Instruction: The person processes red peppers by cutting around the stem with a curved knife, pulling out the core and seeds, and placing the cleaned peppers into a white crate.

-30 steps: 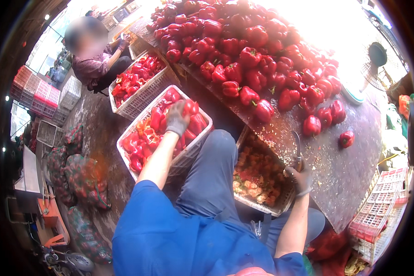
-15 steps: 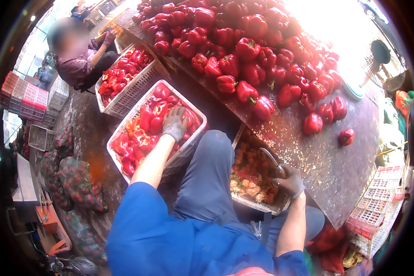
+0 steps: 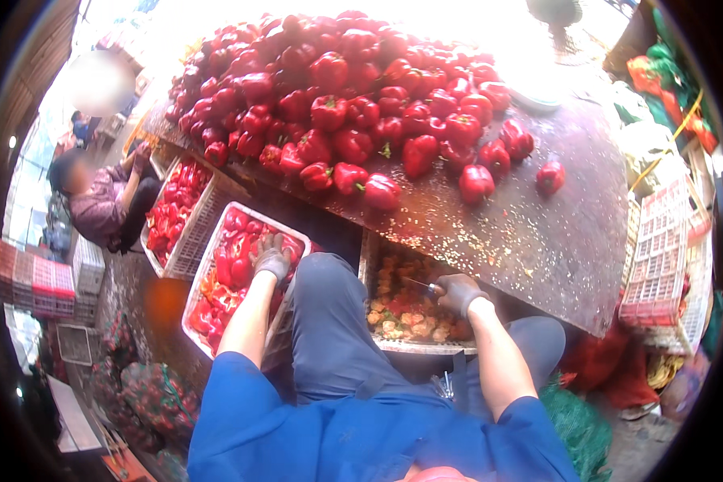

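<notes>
Gloved in grey, my left hand (image 3: pixel 272 257) rests with fingers spread on cut red bell peppers (image 3: pixel 231 262) that fill a white plastic crate (image 3: pixel 304 238) by my left knee. My right hand (image 3: pixel 459 294), also in a grey glove, is closed around the handle of a small knife (image 3: pixel 417 283). The thin blade points left over a second crate (image 3: pixel 426 347) between my knees. Inside that one lie pepper cores and scraps (image 3: pixel 414 324). Whole red bell peppers (image 3: pixel 329 112) are heaped on the table (image 3: pixel 570 241) ahead of me.
At the left a person (image 3: pixel 104 193) sits beside another crate of cut peppers (image 3: pixel 181 209). Mesh sacks (image 3: pixel 159 400) lie on the floor at lower left. Stacked crates (image 3: pixel 659 257) stand at the right, and a green net (image 3: pixel 578 430) lies by my right leg.
The view has shifted, bringing more of the left side into sight. My left hand stays on the cut peppers. In my right hand the knife has turned and its blade now points left.
</notes>
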Demonstrator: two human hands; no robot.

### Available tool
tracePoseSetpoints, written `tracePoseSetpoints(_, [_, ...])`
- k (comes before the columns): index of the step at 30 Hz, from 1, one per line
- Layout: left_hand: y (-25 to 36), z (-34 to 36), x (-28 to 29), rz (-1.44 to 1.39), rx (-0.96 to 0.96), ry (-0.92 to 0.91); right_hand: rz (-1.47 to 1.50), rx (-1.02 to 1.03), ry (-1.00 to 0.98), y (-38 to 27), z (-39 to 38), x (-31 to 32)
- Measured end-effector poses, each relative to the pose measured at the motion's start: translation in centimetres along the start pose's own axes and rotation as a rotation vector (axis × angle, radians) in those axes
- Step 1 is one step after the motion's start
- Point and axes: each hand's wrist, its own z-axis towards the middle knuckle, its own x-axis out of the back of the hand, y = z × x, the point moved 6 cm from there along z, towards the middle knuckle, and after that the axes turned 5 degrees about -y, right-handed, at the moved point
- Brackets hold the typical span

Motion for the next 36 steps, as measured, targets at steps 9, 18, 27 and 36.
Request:
tracePoseSetpoints(9, [22.9,-6.0,16.4,-0.211,-0.917,0.448,0.147,0.138,0.067,-0.5,-3.0,3.6])
tracePoseSetpoints(18, [29.8,-6.1,13.0,0.096,-0.772,0.185,0.665,0.074,0.540,3.3,-3.2,6.6])
tracePoseSetpoints(27, [31.8,-12.3,9.1,-0.720,-0.707,-0.096,0.970,0.108,0.503,1.8,-1.0,3.9])
tracePoseSetpoints(36, [30.7,-12.6,10.0,-0.615,-0.732,0.150,1.163,0.132,0.466,0.2,-0.4,4.0])
